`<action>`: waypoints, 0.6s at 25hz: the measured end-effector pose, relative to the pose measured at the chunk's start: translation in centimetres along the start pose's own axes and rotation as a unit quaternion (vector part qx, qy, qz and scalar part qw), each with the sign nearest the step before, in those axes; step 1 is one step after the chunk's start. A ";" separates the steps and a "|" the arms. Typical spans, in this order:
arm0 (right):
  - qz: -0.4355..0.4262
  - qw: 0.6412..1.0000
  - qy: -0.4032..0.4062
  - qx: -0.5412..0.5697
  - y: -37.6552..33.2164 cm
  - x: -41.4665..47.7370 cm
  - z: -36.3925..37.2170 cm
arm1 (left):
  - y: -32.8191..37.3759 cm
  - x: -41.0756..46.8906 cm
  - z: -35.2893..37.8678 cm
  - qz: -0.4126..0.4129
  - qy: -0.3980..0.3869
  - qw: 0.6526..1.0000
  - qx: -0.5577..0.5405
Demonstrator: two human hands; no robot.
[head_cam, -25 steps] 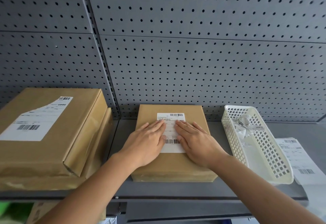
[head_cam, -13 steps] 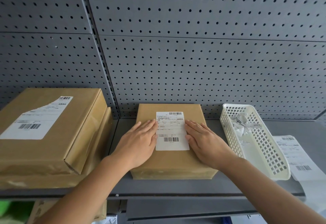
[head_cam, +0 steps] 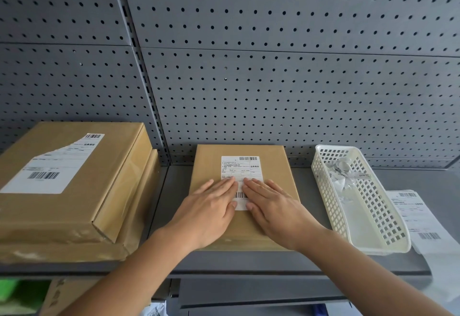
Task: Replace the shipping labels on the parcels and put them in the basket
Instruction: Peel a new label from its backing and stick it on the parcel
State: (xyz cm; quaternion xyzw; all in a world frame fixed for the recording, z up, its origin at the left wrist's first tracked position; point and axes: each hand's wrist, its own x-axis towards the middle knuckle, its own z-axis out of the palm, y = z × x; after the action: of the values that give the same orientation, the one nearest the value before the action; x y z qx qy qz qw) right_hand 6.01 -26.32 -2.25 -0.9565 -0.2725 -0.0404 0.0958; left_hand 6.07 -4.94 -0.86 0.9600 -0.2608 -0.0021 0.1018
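On the left side of the grey shelf [head_cam: 249, 263], two brown boxes are stacked. The top box [head_cam: 82, 191] is big, and a white sticker [head_cam: 52, 166] with black bars is stuck on its lid. The bottom box [head_cam: 62, 253] is mostly hidden, and only its front and right edges can be seen.

A bare strip of shelf is seen next, and then the middle parcel [head_cam: 206, 163]. It is laid flat, with its back edge close to the wall of holes [head_cam: 273, 66]. A white shipping label [head_cam: 240, 167] is stuck on its top.

The left hand [head_cam: 209, 211] is laid flat on the parcel. Its fingers are kept straight and close together, and their tips are pressed on the left part of the label. The right hand [head_cam: 276, 208] is laid flat in the same way, with its fingertips pressed on the right part of the label. The two hands are held just beside each other, and a thin strip of black bars is seen between them.

To the right, a white basket [head_cam: 380, 211] with small square holes is set on the shelf, near the parcel but apart from it. Some crumpled paper bits [head_cam: 341, 176] are piled at its far end.

Just right of the basket, a sheet of printed labels [head_cam: 418, 216] is laid on the shelf.
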 end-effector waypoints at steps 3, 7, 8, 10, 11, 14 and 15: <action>0.006 1.000 0.003 -0.004 0.5 -0.4 -0.2 | -0.3 -0.1 -0.1 -0.005 -0.004 1.000 0.008; 0.019 1.000 -0.002 -0.002 1.1 -1.1 -0.3 | -0.8 -0.3 -0.3 -0.013 -0.011 1.000 0.011; 0.021 1.000 -0.002 -0.003 1.2 -1.2 -0.4 | -0.9 -0.4 -0.3 -0.017 -0.012 1.000 0.011; 0.028 1.000 -0.003 0.001 1.5 -1.5 -0.6 | -1.3 -0.5 -0.3 -0.025 -0.016 0.999 0.011; 0.033 0.999 -0.004 0.006 1.7 -1.6 -0.7 | -1.4 -0.6 -0.4 -0.028 -0.018 0.999 0.012; 0.038 0.999 -0.002 0.012 1.9 -1.9 -1.0 | -1.5 -0.9 -0.7 -0.033 -0.021 0.999 0.013; 0.040 0.999 0.001 0.013 1.8 -1.9 -1.0 | -1.5 -0.9 -0.7 -0.036 -0.023 0.999 0.012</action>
State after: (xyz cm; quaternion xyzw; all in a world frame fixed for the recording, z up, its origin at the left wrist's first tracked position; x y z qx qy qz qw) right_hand 5.33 -29.02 -1.82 -0.9654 -0.2341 -0.0336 0.1102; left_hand 6.03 -3.11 -0.50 0.9695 -0.2287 -0.0245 0.0843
